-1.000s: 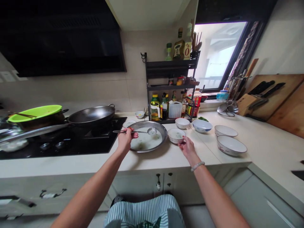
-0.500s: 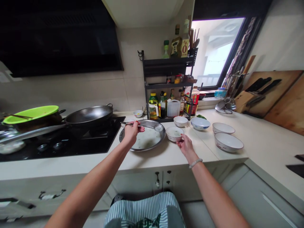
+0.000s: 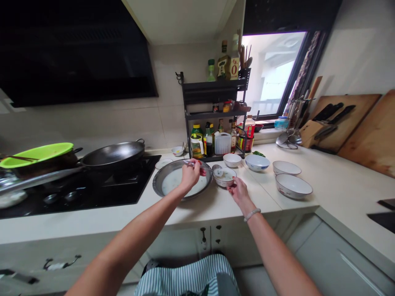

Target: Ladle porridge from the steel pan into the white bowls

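My left hand (image 3: 191, 176) is closed round the handle of a metal ladle (image 3: 217, 170). The ladle's bowl hangs over the left rim of a small white bowl (image 3: 226, 182), which holds some pale liquid with green bits. Fingers of my right hand (image 3: 239, 190) grip that bowl's right edge as it stands on the counter. Below my left hand sits a wide metal basin (image 3: 158, 187) with milky white liquid (image 3: 173, 181) in it; my hand and forearm hide part of it.
Behind stand a white bowl (image 3: 232, 160) and a blue-patterned bowl (image 3: 257, 163); two more bowls (image 3: 294, 186) are at right. A black rack (image 3: 212, 116) with bottles backs the counter. At left, a wok (image 3: 112, 154) rests on the black stove (image 3: 101, 189).
My left hand has carried the ladle rightward from over the basin to the small bowl. My right hand keeps its grip on the bowl. The whole view has shifted slightly.
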`<action>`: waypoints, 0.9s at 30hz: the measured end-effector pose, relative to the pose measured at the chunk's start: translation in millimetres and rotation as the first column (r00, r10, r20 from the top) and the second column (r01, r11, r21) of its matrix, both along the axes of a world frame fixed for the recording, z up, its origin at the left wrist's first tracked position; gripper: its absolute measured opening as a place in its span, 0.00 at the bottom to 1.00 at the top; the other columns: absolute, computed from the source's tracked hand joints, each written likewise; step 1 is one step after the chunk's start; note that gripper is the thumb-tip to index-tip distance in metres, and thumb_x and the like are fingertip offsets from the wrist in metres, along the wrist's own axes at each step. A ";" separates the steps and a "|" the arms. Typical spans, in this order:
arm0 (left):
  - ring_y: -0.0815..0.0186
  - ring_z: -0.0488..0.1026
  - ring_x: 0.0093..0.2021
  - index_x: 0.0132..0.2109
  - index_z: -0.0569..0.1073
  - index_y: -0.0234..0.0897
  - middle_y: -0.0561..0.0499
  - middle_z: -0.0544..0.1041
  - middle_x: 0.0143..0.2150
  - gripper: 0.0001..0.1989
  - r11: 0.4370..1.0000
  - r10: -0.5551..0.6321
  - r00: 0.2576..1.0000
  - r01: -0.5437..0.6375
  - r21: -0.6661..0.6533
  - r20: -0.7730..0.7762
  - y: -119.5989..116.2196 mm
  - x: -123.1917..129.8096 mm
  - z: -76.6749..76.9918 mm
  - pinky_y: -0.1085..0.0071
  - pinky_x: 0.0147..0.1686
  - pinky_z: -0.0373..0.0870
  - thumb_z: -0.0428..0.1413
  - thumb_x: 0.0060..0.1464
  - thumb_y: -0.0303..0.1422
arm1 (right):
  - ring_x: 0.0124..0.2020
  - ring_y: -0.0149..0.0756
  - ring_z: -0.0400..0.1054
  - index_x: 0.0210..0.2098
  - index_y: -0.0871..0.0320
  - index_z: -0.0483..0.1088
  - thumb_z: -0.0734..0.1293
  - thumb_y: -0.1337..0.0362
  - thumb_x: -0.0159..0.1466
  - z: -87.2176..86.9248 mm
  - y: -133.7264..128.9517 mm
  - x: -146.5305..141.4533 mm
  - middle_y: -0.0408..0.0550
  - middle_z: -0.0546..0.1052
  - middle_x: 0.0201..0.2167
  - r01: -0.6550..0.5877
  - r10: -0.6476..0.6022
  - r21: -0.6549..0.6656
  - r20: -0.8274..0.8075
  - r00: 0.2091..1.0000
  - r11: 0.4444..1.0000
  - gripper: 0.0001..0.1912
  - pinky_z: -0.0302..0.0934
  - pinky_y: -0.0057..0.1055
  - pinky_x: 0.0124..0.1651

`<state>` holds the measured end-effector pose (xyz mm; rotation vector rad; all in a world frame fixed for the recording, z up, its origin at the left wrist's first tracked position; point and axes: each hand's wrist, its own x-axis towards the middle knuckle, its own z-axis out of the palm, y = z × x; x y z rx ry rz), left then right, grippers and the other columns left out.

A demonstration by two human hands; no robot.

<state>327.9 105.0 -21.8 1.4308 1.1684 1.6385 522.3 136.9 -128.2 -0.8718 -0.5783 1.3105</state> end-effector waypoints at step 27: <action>0.63 0.75 0.18 0.31 0.69 0.37 0.51 0.75 0.19 0.12 0.969 0.247 0.964 -0.244 0.041 -0.101 -56.1 -87.0 -25.1 0.71 0.19 0.74 0.55 0.54 0.41 | 0.15 0.29 0.63 0.30 0.54 0.63 0.71 0.60 0.49 -2.2 1.4 2.0 0.39 0.69 0.17 0.004 -0.003 -0.003 0.009 1.000 1.000 0.14 0.51 0.21 0.13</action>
